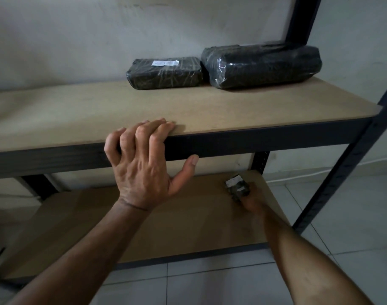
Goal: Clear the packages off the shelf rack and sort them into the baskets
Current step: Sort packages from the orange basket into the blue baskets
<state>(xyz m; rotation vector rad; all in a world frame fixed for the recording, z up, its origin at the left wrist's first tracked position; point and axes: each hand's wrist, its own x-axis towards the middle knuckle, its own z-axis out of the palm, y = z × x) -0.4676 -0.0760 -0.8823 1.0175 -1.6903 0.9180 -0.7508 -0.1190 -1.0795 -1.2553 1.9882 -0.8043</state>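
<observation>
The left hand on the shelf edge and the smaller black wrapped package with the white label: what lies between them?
Only bare tan shelf board separates the left hand from the smaller black wrapped package, per the head view.

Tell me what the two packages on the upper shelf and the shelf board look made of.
Both packages, the smaller and the larger: glossy black plastic film, judging by wrinkles and glare; contents hidden. Shelf board: matte tan fibreboard, seemingly, with no visible grain.

Upper shelf board: matt tan fibreboard, smooth.
Rack frame: dark painted metal, matt.
Flat package: black plastic wrap, glossy, creased; white paper label.
Large package: black plastic, shiny clear overwrap.
Floor tiles: pale, smooth, slight sheen.
</observation>
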